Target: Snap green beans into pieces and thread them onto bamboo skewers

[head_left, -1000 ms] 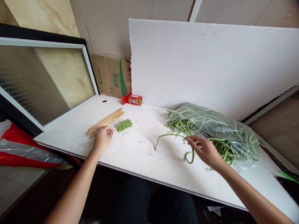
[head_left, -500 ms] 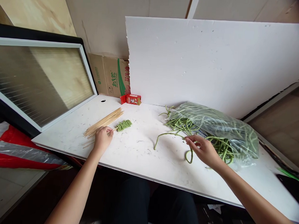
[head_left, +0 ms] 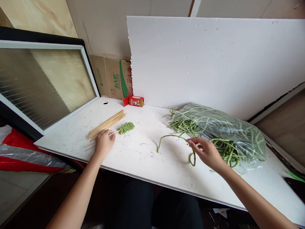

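My left hand (head_left: 105, 140) pinches the bare end of a wooden skewer (head_left: 114, 133), whose far end carries folded green bean (head_left: 126, 127). Beside and beyond that hand lies a bundle of loose skewers (head_left: 107, 124) on the white table. At the right, my right hand (head_left: 203, 149) has its thumb and fingers closed on one long bean (head_left: 171, 136). That bean arches out to the left and also curls below the fingers. More long beans (head_left: 184, 126) spill from a clear plastic bag (head_left: 217, 121) just behind my right hand.
A small red box (head_left: 136, 101) lies at the back of the white table (head_left: 141, 161), before a cardboard box (head_left: 113, 78). An upright white board (head_left: 206, 63) stands behind. At left are a framed ribbed panel (head_left: 43, 87) and a red and silver bag (head_left: 23, 153).
Both hands keep their grips and have hardly moved. The view has shifted very slightly.
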Available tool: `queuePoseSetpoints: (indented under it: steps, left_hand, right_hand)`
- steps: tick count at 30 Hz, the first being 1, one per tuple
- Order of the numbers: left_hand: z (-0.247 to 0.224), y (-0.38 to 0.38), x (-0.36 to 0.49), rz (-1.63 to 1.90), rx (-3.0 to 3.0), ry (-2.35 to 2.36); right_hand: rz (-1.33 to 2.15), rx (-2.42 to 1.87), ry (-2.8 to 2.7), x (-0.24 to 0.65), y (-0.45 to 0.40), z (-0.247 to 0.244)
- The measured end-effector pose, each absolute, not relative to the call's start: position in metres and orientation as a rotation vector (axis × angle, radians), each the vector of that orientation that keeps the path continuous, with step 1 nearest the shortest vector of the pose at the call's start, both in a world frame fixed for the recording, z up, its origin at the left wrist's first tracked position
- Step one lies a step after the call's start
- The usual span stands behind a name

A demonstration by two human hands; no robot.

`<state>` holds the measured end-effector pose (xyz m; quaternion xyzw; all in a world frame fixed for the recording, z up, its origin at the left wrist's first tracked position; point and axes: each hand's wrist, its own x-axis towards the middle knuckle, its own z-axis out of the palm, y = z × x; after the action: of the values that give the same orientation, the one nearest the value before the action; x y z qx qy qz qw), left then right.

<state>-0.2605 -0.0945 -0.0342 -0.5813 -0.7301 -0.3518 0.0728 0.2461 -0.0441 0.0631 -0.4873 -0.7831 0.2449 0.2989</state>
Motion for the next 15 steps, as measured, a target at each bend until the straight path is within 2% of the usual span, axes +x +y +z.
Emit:
queuePoseSetpoints:
  steps: [8, 15]
  left_hand:
    - [-0.0344, -0.0931, -0.2639, -0.868, -1.835, -2.237]
    - [-0.0364, -0.0902, -0.2644, -0.874, -1.835, -2.224]
  right_hand:
    - [0.68, -1.324, -2.071, 0.2497, -0.042, 0.0582]
    - [0.706, -1.332, -2.048, 0.2472, -0.0407, 0.0578]
